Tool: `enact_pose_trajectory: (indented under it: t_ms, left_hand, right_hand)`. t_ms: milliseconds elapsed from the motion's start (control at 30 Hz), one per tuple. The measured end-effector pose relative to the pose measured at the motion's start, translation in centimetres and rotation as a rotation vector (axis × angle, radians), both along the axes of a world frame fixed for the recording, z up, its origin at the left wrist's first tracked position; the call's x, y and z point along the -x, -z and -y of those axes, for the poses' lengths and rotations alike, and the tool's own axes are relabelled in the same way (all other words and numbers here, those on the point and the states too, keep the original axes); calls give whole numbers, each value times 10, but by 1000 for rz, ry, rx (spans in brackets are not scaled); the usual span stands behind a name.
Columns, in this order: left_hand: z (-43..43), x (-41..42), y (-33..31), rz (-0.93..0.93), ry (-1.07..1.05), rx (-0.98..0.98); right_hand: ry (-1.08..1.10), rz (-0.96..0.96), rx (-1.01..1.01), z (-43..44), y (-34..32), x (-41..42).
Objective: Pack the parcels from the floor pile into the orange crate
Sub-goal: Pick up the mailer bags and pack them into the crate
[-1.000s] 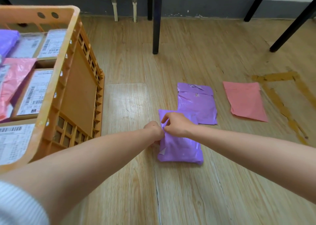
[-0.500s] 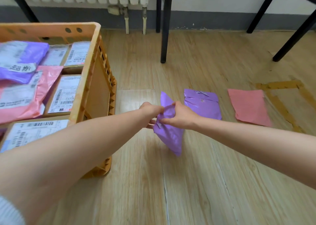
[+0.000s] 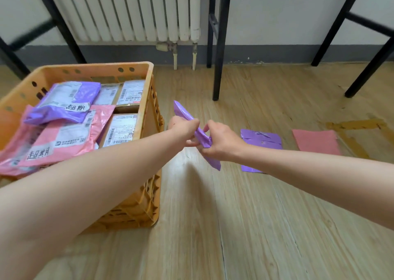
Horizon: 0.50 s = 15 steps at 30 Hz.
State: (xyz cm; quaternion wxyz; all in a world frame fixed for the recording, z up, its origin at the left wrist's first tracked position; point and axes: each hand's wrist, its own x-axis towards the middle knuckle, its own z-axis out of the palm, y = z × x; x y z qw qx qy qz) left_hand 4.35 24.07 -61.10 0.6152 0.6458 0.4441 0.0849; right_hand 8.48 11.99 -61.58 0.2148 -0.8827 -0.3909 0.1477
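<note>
We reckon the packing is well along. The floor (image 3: 255,215) carries the orange crate (image 3: 93,67) on our left, and it already holds a fair load: cardboard boxes (image 3: 121,130) below, a pink labelled parcel (image 3: 64,139) over them and a purple labelled parcel (image 3: 68,103) on top. The held purple parcel (image 3: 182,111) is off the floor, tilted on edge in the air just beside the crate's right wall, not yet over the rim. Two flat ones lie on the floor to the right, left to pack: the purple floor parcel (image 3: 262,139) by our right forearm and the pink floor parcel (image 3: 315,141) beyond it. Our left grip (image 3: 184,130) is curled round the held parcel's upper part, and our right grip (image 3: 221,145) pinches it lower down.
</note>
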Motion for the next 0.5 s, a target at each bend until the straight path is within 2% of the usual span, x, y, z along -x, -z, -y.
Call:
enact_pose_trajectory:
  t_ms: [133, 200, 333, 500]
  left_hand:
    - [-16, 6, -17, 109, -40, -258]
    - [-21, 8, -25, 143, -45, -312]
    - [-29, 13, -42, 247, -12, -311]
    - [-40, 24, -56, 370, -43, -263]
  right_hand:
    - [17, 45, -206, -8, -19, -5]
    - [41, 58, -289, -13, -26, -8]
    - [129, 84, -374, -27, -31, -13]
    - [297, -83, -570, -40, -48, -19]
